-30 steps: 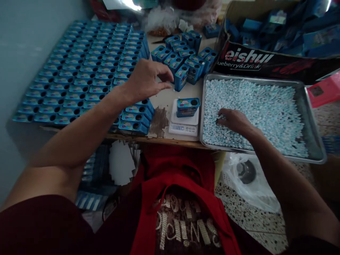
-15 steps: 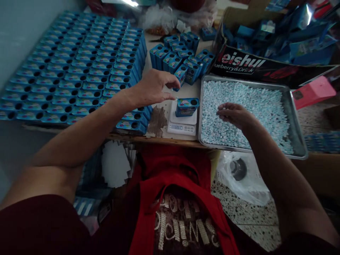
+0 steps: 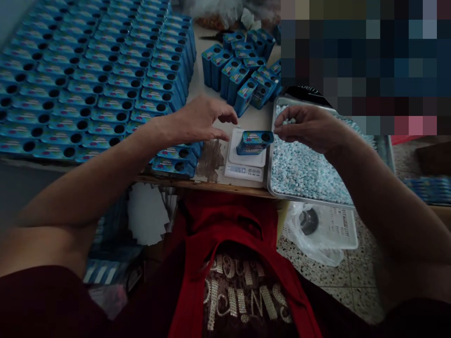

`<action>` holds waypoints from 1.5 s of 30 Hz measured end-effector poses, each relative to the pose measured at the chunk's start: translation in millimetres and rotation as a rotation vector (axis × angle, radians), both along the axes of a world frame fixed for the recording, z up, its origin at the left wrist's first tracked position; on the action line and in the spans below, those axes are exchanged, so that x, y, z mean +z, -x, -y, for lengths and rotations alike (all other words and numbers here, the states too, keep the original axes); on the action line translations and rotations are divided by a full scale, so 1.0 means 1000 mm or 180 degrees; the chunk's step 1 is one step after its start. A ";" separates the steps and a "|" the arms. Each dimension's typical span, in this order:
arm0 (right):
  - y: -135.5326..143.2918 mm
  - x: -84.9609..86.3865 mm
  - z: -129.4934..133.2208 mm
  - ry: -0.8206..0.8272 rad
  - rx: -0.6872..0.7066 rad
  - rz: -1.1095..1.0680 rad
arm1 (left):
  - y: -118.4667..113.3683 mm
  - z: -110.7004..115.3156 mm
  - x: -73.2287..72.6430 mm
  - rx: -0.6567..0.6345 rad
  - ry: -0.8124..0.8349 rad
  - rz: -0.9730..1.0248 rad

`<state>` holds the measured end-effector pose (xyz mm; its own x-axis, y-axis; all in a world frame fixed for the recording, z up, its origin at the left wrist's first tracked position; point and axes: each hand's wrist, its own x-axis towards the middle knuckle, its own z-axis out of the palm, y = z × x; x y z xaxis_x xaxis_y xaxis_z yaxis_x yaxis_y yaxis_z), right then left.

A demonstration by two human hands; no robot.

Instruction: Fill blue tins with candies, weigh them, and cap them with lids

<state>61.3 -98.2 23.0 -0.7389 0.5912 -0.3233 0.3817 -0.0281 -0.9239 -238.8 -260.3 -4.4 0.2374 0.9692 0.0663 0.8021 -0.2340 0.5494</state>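
A small blue candy box (image 3: 252, 145) with a dark round hole in its top stands upright on a white digital scale (image 3: 244, 172). My left hand (image 3: 200, 119) hovers just left of the scale, thumb and fingers apart, holding nothing. My right hand (image 3: 308, 127) is just right of the box, over the left part of a metal tray. A few pale small candies (image 3: 290, 121) show between its closed fingers. More white and light-blue candies (image 3: 299, 176) are spread across the tray (image 3: 270, 176).
Rows of blue boxes (image 3: 105, 80) cover the table's left side. Several loose boxes (image 3: 230, 75) stand behind the scale, near a dark pointed tool (image 3: 213, 37). Below the table edge are a white basket (image 3: 347, 230) and a plastic bag (image 3: 326, 253). The upper right is pixelated.
My right hand has risen from the candies toward the box, with candies now visible in its fingers. My left hand stays almost in place. The camera view has shifted slightly.
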 end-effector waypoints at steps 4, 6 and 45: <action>0.002 0.000 -0.001 -0.0076 0.0118 0.0172 | -0.001 -0.001 -0.002 -0.0096 0.0039 -0.0036; 0.005 0.001 0.001 -0.0314 0.0129 0.0256 | -0.002 -0.001 -0.005 -0.0123 0.0029 -0.0018; -0.118 -0.100 -0.022 -0.0229 -0.1326 0.0120 | -0.045 -0.031 -0.001 0.0231 0.0021 0.0254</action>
<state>179.5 -76.6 -77.4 -0.4204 0.8589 -0.2926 0.3849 -0.1232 -0.9147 -193.4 -229.7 -5.1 0.1609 0.9841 0.0758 0.7705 -0.1732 0.6134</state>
